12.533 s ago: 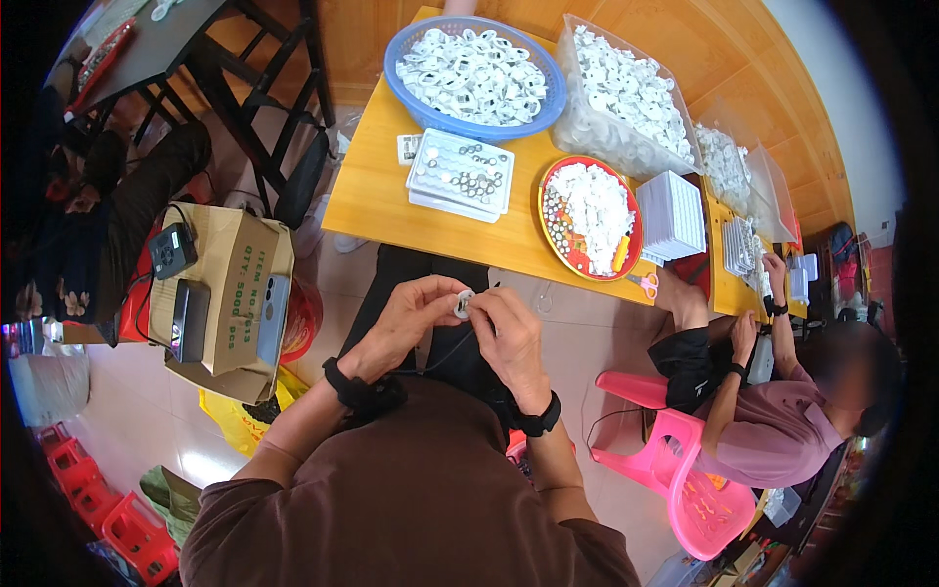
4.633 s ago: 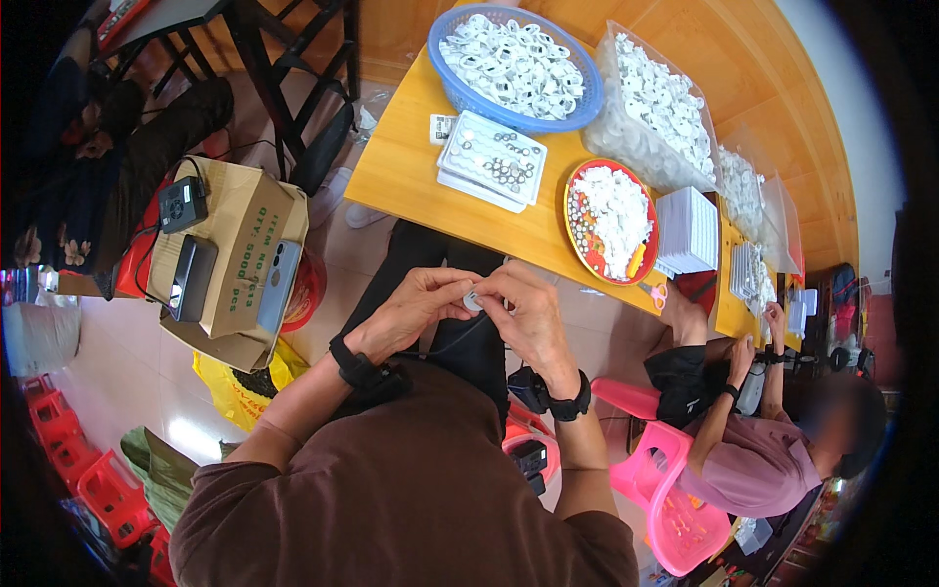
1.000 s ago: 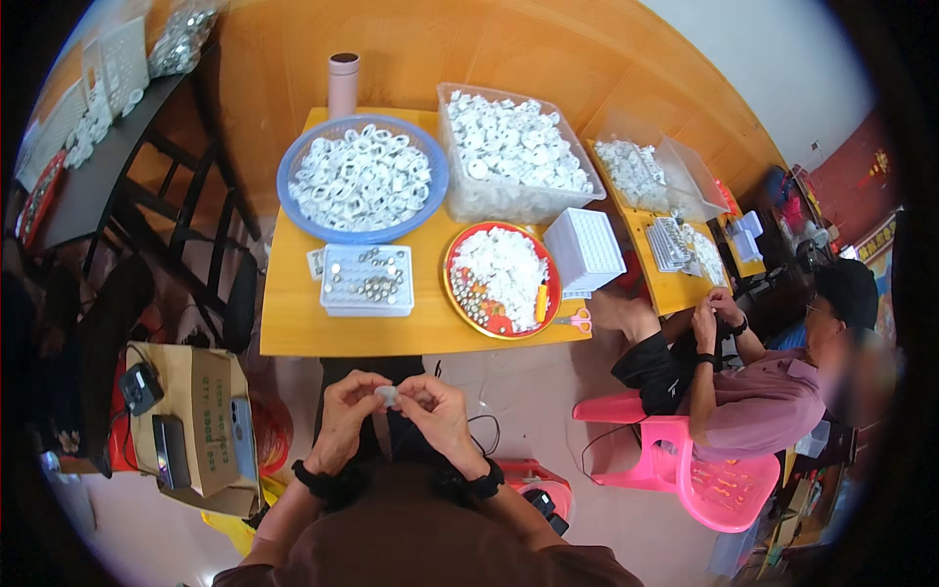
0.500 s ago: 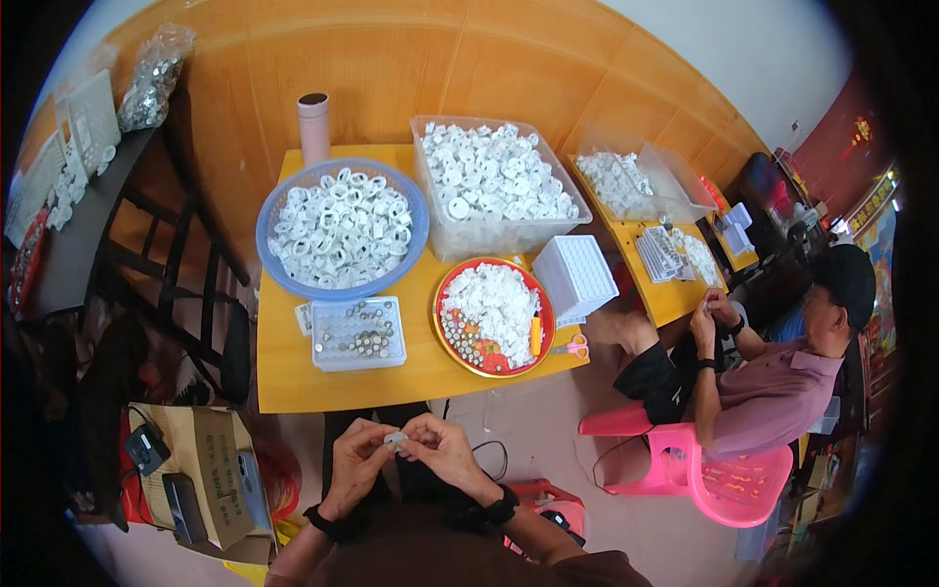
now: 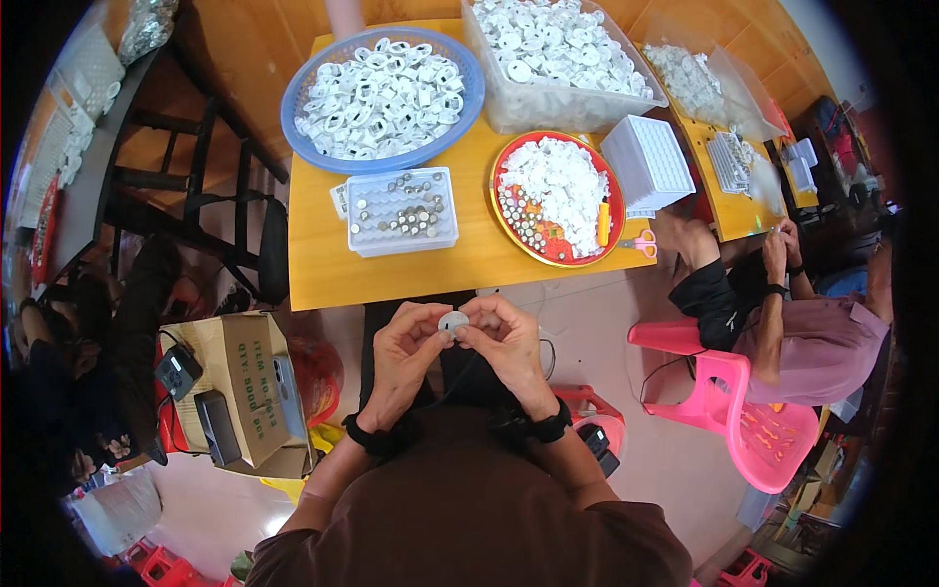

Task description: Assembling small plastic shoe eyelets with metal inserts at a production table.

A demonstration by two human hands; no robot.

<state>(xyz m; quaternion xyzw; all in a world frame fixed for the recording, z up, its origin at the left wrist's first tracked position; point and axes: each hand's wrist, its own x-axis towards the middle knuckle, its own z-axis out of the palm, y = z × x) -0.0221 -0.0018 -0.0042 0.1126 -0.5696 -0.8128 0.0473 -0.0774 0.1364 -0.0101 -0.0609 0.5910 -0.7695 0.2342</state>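
Observation:
Just off the near edge of the yellow table [image 5: 323, 279], a small round grey-white plastic piece [image 5: 453, 323] with a dark slot is pinched between my hands. My left hand [image 5: 403, 354] grips its left side, and my right hand [image 5: 507, 350] its right side. On the table, a red round tray [image 5: 497, 210] bears small white parts, silver button cells and a yellow-handled tool [image 5: 603, 224]. To its left, a clear plastic box [image 5: 401, 245] contains several button cells. White ring-shaped parts fill a blue basket [image 5: 295, 132]; a clear bin [image 5: 558, 115] behind is heaped with white parts.
Stacked white trays [image 5: 646, 161] and pink-handled scissors [image 5: 643, 244] lie toward the table's right. A co-worker [image 5: 812, 338] sits on a pink chair [image 5: 719, 382] at the right. An open cardboard box [image 5: 249, 386] with phones stands left of my legs; a dark chair [image 5: 210, 186] stands behind it.
The view has tilted downward, so the table appears higher in it. Between my fingers, the small piece now shows its round face. Both hands still hold it.

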